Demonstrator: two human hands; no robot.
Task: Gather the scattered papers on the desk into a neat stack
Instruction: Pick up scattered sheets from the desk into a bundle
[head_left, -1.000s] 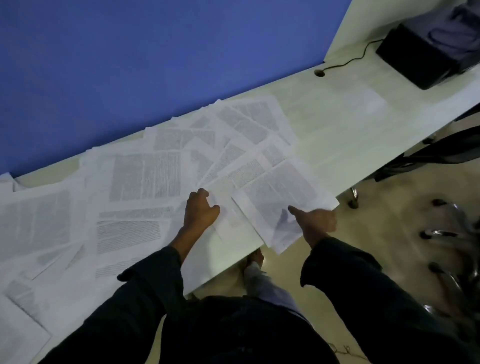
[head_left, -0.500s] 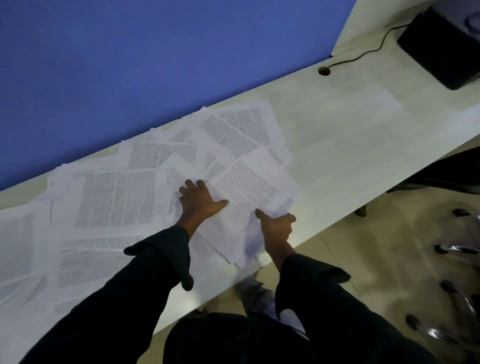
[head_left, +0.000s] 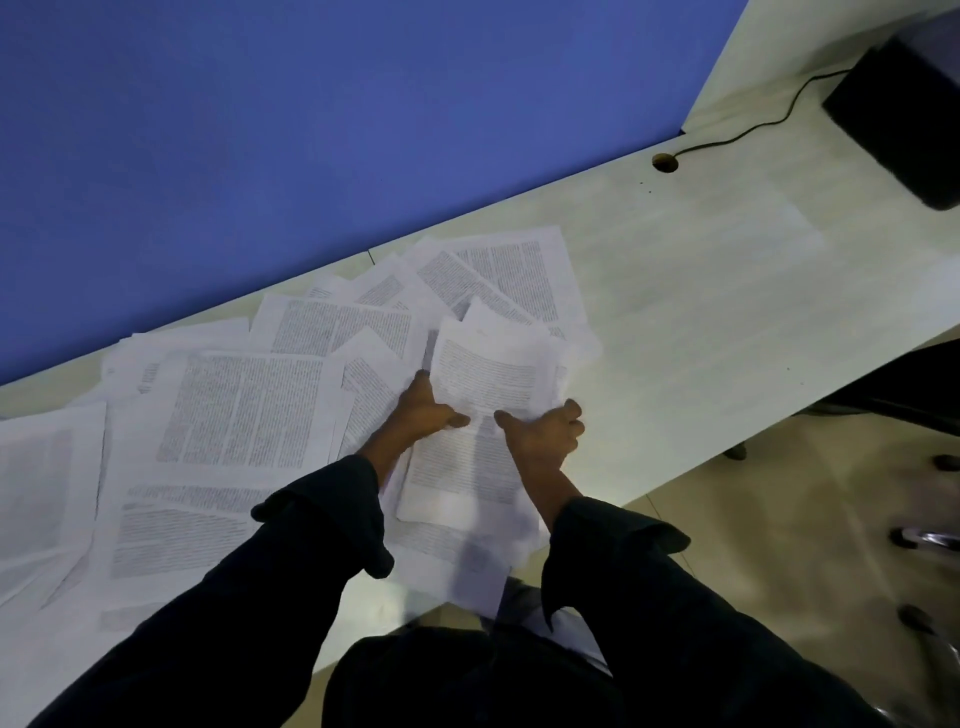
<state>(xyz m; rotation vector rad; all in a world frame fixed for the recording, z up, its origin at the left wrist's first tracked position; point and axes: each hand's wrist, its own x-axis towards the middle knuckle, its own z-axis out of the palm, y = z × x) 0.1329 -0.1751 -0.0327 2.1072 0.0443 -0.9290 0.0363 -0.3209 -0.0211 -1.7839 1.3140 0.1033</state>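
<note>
Many printed white sheets lie scattered and overlapping over the left and middle of a pale desk. In the middle, a small bunch of sheets is raised and bent. My left hand grips its left edge, thumb on top. My right hand grips its right edge, thumb across the page. More sheets lie flat behind the bunch, toward the blue wall.
A blue partition runs along the desk's far side. A black device stands at the far right with a cable running into a desk hole. Chair legs stand on the floor to the right.
Both hands have come together on the middle sheets and lifted them into a bent bunch. Before, my left hand pressed flat on the papers and my right slid a sheet leftward.
</note>
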